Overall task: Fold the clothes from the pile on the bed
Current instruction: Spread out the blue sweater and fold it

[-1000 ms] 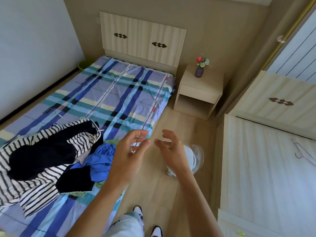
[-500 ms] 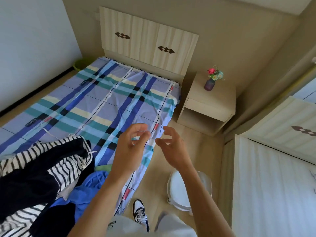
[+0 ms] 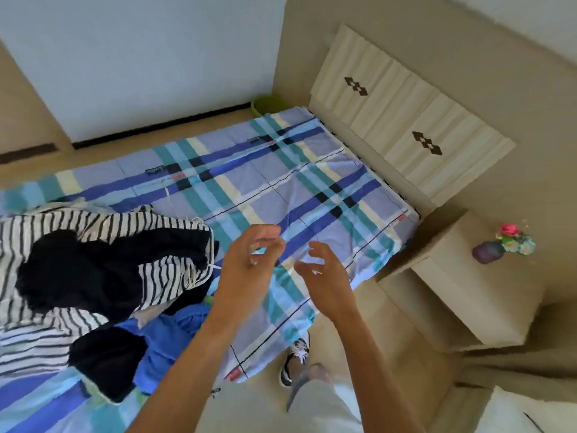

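Holding nothing with the left hand (image 3: 246,270) or the right hand (image 3: 324,276): fingers loosely bent, both up over the bed (image 3: 312,182), close side by side. To the left of them, on the bed, the pile (image 3: 103,276): striped top (image 3: 62,223), black cloth (image 3: 93,270) over it, blue cloth (image 3: 168,339) by the left arm. Stretched along the bed. Left hand nearer, so likely first to reach and grab. Nothing folded yet, by the look of it. Green bin (image 3: 265,104) past the bed, inside not seen. Vase (image 3: 487,251) with flowers, well apart on the right.
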